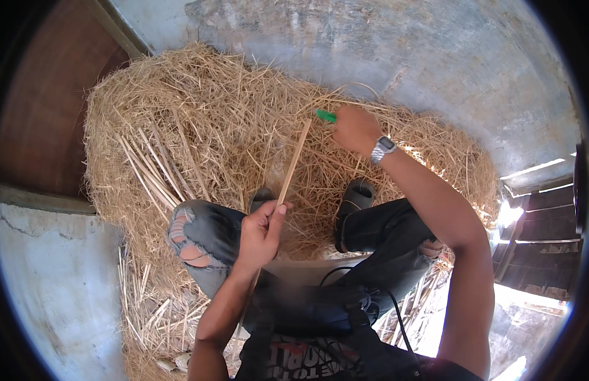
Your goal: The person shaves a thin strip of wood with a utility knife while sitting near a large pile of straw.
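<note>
My left hand (259, 236) is closed around a long, thin, pale strip of wood or bamboo (297, 155). The strip slants up and away over the straw, and its lower end runs back past my wrist beside my lap. Farther off to the right, my right hand (356, 130) is closed on a small bright green object (325, 116), perhaps a tool's handle. Only its green end shows past my fingers, so its kind is hidden. That green end points left, close to the strip's far tip but apart from it. A silver watch (383, 148) is on my right wrist.
Loose straw (231, 120) is heaped around my feet, against a grey wall (447, 57). Several pale strips (151, 168) lie on it beside my left knee. A brown panel (53, 95) stands at far left. Dark slats (542, 241) with bright gaps are at right.
</note>
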`<action>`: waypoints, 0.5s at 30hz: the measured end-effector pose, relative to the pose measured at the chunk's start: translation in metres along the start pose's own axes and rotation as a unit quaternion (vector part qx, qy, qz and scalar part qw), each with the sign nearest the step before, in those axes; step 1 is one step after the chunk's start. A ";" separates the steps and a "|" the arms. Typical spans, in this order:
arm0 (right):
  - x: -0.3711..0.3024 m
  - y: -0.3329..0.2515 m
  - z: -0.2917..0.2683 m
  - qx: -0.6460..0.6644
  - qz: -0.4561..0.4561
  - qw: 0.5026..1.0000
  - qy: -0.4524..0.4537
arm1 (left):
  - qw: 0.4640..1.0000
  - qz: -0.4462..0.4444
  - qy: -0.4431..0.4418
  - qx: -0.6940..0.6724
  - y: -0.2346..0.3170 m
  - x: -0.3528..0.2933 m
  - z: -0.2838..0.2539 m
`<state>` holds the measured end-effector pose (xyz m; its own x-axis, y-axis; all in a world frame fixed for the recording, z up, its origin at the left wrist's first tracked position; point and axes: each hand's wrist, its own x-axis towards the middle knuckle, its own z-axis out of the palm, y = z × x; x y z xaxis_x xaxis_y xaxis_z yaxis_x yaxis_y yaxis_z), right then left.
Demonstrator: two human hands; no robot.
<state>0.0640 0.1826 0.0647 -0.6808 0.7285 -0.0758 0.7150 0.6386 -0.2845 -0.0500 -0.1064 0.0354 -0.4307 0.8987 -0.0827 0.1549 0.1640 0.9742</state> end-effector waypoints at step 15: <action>-0.072 -0.080 0.029 0.010 -0.207 0.973 -0.104 | 0.997 -0.027 0.032 -0.062 -0.007 0.008 -0.009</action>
<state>0.0511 0.0716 0.0654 -0.9290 0.3416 -0.1423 0.3700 0.8604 -0.3504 -0.0621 -0.1041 0.0299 -0.4921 0.8612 -0.1268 0.0206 0.1572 0.9874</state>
